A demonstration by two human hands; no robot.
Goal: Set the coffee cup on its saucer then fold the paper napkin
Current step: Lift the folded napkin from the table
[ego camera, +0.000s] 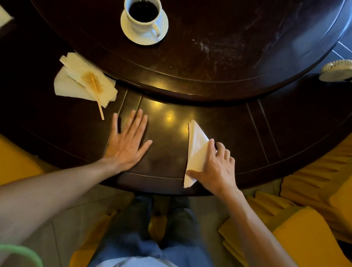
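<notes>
Top centre, coffee cup [143, 11] sits on its saucer [143, 34]; my right hand [217, 167] presses the triangle-folded napkin [196, 149], left hand [128, 142] flat, empty.

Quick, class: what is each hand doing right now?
Left hand: open, flat on the table, holding nothing.
Right hand: fingers pressing on the folded napkin.

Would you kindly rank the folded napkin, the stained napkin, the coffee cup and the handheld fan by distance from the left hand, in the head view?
From the left hand:
1. Stained napkin, up and left.
2. Folded napkin, to the right, under the right hand.
3. Coffee cup, far ahead on its saucer.
4. Handheld fan, far right.
</notes>
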